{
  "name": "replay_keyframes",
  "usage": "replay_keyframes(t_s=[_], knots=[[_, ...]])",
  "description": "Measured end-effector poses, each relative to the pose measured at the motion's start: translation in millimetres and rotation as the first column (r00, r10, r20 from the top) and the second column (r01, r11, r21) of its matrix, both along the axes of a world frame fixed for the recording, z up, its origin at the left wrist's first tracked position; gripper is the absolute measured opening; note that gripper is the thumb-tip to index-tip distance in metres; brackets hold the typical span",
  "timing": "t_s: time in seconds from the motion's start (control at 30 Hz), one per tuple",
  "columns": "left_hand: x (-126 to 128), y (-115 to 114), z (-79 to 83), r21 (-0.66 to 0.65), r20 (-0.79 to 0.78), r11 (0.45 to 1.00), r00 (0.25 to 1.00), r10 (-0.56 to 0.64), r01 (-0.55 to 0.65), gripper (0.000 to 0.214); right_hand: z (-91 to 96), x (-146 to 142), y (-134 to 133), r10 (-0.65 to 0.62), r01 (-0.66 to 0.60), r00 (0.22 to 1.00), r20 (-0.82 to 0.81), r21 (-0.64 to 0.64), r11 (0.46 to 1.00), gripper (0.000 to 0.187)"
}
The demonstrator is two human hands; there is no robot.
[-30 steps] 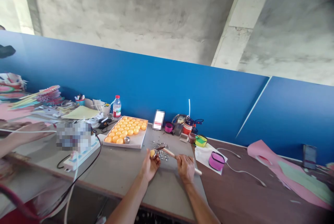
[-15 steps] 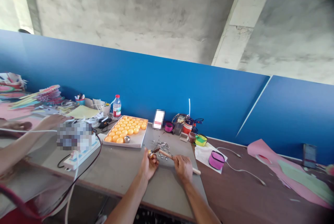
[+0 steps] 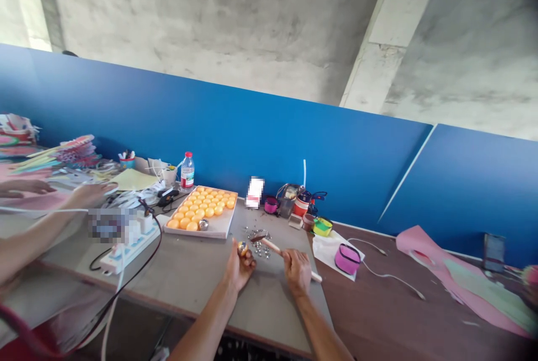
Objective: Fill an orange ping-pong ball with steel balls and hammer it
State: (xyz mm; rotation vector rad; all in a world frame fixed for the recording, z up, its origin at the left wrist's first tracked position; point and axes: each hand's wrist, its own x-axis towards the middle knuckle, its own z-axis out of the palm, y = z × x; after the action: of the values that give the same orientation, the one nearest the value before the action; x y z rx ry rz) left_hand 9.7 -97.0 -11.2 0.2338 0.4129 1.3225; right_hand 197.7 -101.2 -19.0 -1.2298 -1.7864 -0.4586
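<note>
My left hand point(image 3: 240, 267) is closed around a small orange ball point(image 3: 242, 248) that is partly covered in shiny silver. In my right hand point(image 3: 297, 271) is a tool with a long pale wooden handle point(image 3: 272, 246) and a dark, flat, pointed end point(image 3: 258, 238); its exact kind is unclear. That end is over a scatter of small silver pieces point(image 3: 264, 250) on the grey table, apart from the ball. Behind my left hand, a shallow white box point(image 3: 219, 228) holds rows of orange balls point(image 3: 197, 208) and one silver-covered ball point(image 3: 203, 225).
Along the blue partition point(image 3: 269, 131) stand a bottle point(image 3: 187, 171), a phone point(image 3: 254, 193) and small containers. A purple band-like item point(image 3: 347, 259) lies on white paper at right. To the left are a power strip point(image 3: 130, 251), cables and another person's hands point(image 3: 90, 195).
The tool's dark end has moved off the ball and over the silver pieces. My left hand keeps hold of the ball. The other person's far hand has shifted.
</note>
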Motion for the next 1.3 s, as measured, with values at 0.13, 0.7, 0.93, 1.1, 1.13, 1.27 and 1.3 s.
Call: replay_keyframes(t_s=[0.13,0.7,0.93,1.1,1.13,1.27,1.3], knots=[[-0.4,0.7,-1.4,0.004,0.028,1.000,1.000,0.011,-0.011,0.043,-4.0,-0.1,1.9,0.052,-0.049,0.997,0.049,-0.049,0.998,0.031],[-1.3,-0.6,1.5,0.020,0.041,0.999,0.999,-0.034,0.033,0.042,-1.4,-0.9,0.3,0.014,-0.015,0.999,-0.039,-0.028,1.000,0.031],[-1.8,-0.1,1.1,0.019,0.057,1.000,0.998,-0.026,0.025,0.042,-1.5,-1.6,1.0,0.041,-0.041,0.999,-0.003,-0.029,0.999,0.031],[-1.6,0.4,-1.2,0.022,0.033,1.000,0.999,-0.023,0.023,0.044,-2.4,-1.3,0.5,0.049,-0.049,0.999,-0.007,-0.047,0.998,0.029],[-1.7,0.8,-1.9,0.019,0.040,1.000,0.999,-0.016,0.016,0.044,-2.3,-1.7,0.0,0.063,-0.062,0.998,0.008,-0.059,0.996,0.029],[-1.4,1.8,-3.6,0.033,0.022,0.999,0.999,-0.032,0.031,0.045,-1.1,-3.3,-1.3,0.056,-0.056,0.998,-0.005,-0.027,0.998,0.028],[-1.0,1.8,-3.7,0.038,0.009,0.998,0.999,-0.041,0.040,0.045,-0.8,-3.5,-1.3,0.052,-0.053,0.998,-0.018,-0.014,0.999,0.029]])
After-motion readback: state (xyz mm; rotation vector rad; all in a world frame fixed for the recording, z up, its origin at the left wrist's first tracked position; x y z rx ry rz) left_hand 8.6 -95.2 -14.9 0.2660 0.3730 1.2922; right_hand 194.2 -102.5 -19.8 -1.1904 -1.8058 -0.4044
